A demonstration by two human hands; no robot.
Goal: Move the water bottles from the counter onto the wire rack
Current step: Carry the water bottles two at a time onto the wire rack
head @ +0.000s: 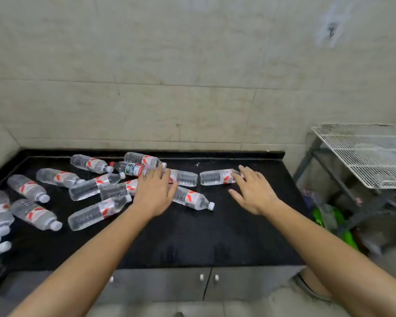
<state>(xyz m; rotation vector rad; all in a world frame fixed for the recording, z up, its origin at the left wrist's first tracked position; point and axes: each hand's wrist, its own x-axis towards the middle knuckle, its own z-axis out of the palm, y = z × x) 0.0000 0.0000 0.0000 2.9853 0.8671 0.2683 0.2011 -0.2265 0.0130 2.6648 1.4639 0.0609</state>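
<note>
— Black surface (215,236) down low, pale tiled wall (169,88) behind it. What lies on it?

— Lots of water bottles (57,177). They all lie on their sides. Most are in a messy bunch in the left half of the frame, and some run off the left edge.

— Are they all the same?

— Nearly. Most have red and white labels. One green-label bottle (130,168) lies at the back of the bunch.

— Where is the left hand (154,193)?

— In the middle of the frame, flat over the bunch. Its grip is spread, with straight fingers, and it curls round nothing. One bottle pokes out from under it, with its white cap (211,205) toward the lower right.

— And the right hand (253,191)?

— Just right of that one. Its grip is spread wide too. The fingertips reach the cap end of the rightmost bottle (215,177).

— Where is the wire rack (364,154)?

— At the right edge of the frame, past the end of the surface. It is white.

— What is under the surface?

— Grey cupboard doors (169,284) with little white knobs. Something green (329,216) lies on the floor below the rack, too blurry to name.
</note>
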